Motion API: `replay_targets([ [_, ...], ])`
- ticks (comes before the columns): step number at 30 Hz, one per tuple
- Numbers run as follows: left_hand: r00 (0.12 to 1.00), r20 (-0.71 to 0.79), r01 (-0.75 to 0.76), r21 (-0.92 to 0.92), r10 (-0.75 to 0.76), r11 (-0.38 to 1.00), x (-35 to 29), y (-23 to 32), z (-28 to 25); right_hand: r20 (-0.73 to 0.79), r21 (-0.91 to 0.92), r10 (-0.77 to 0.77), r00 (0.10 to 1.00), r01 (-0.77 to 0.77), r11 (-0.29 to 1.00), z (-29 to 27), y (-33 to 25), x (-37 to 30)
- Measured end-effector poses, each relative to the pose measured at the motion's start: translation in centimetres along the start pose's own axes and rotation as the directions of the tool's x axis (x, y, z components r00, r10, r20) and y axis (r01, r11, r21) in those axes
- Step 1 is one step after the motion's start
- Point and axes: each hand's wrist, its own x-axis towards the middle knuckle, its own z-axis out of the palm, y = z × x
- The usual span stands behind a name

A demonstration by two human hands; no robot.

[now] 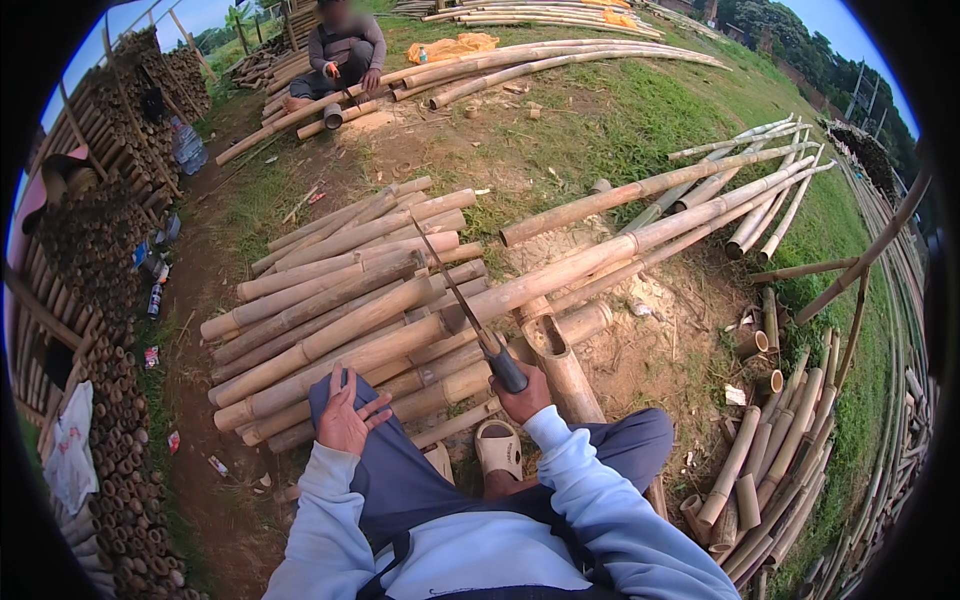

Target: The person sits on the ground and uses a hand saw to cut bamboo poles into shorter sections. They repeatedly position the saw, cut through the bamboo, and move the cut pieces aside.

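My right hand [524, 392] is closed around the dark handle of a handsaw [452, 284]. The saw's long, narrow blade slants up and to the left across a long bamboo pole [585, 272]; whether its teeth touch the pole I cannot tell. My left hand [345, 418], fingers spread, holds nothing and lies at my left knee, close to the near end of the bamboo. A pile of cut bamboo lengths [330, 262] lies under and beyond the blade. Beside my right hand, a thick bamboo piece with a notch [566, 372] slopes up from between my legs.
Across the ground, another person [345, 55] squats with a saw over bamboo poles. Short bamboo offcuts [765, 450] lie at my right, near a leaning post [870, 245]. Stacked bamboo [115, 450] and a white plastic bag [72, 445] are at the left.
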Motion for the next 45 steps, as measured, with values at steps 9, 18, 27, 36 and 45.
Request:
replay_targets([
  [9, 0.946, -0.255, -0.187, 0.072, 0.2, 0.98, 6.5, 0.5, -0.7, -0.027, -0.072, -0.013, 1.0, 0.011, 0.997, -0.3, -0.4, 0.3],
  [18, 0.979, -0.113, -0.176, -0.068, 0.168, 0.982, 0.7, 1.6, -0.5, -0.015, -0.049, -0.018, 1.0, 0.017, 0.999, 0.1, 0.8, 0.5],
  [27, 0.909, -0.288, -0.209, 0.311, 0.302, 0.927, -0.5, 1.6, -7.0, -0.002, -0.068, 0.031, 1.0, -0.031, 0.997, -0.1, 0.3, 0.2],
  [36, 0.694, -0.453, -0.215, 0.611, 0.56, 0.761, -2.2, 5.8, -7.9, 0.047, -0.009, -0.029, 0.998, 0.029, 1.0, 2.1, 1.1, 1.1],
  [45, 0.913, -0.15, 0.275, 0.913, 0.38, -0.301, 0.8, -0.3, 5.9, -0.061, -0.054, -0.064, 0.996, 0.061, 0.997, -0.4, 1.4, 0.3],
])
